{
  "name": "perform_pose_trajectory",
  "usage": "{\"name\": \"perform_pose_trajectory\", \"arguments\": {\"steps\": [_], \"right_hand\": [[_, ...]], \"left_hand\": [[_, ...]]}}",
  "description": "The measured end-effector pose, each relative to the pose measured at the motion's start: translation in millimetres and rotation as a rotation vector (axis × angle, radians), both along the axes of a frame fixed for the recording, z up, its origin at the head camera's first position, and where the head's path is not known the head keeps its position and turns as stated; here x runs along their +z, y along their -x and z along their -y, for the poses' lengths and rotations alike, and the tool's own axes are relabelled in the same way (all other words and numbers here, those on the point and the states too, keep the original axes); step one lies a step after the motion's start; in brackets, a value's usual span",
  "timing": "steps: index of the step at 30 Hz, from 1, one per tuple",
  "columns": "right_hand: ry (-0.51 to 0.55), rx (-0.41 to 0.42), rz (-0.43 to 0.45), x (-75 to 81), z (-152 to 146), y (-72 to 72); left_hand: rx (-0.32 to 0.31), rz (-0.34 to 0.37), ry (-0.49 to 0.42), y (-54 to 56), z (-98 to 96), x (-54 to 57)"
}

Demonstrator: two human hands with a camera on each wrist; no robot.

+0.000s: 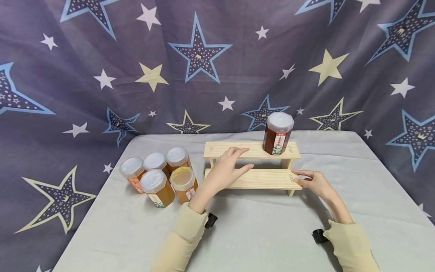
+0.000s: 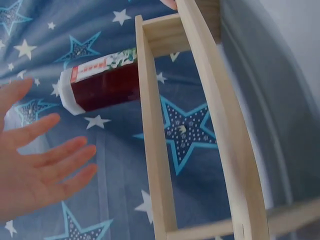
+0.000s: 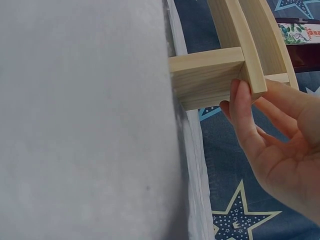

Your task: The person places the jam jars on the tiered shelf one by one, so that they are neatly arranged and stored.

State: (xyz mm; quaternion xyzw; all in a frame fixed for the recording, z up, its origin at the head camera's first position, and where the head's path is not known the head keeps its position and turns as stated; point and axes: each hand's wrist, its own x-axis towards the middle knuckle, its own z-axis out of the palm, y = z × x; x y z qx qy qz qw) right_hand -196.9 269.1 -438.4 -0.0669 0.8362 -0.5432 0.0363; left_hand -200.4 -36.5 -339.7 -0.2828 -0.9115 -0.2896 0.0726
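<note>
A two-tier wooden rack stands on the table. On the right part of its upper tier sits an upright jar of dark red-brown contents with a white lid, lying sideways in the tilted left wrist view. My left hand hovers over the rack's left half, fingers spread and holding nothing; the left wrist view shows this hand apart from the jar. With thumb and fingers, my right hand grips the right end of the lower tier. In the right wrist view, its fingertips touch the board end.
Several amber jars with whitish lids stand grouped left of the rack, the nearest jar beside my left forearm. A grey cloth covers the table. Behind it hangs a dark star-patterned curtain.
</note>
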Motion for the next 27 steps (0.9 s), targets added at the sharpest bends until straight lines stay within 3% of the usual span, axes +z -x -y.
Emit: {"name": "perform_pose_trajectory", "arguments": {"steps": [6, 18, 27], "right_hand": [[0.021, 0.001, 0.003, -0.8, -0.1, -0.6], [-0.004, -0.002, -0.006, -2.4, -0.7, 1.5], [0.011, -0.001, -0.004, -5.8, -2.0, 3.1]], "left_hand": [[-0.046, 0.008, -0.004, -5.1, 21.9, -1.8], [-0.024, -0.038, -0.075, -18.0, 68.6, -3.2], [0.081, -0.134, -0.026, -29.4, 100.5, -0.4]]}}
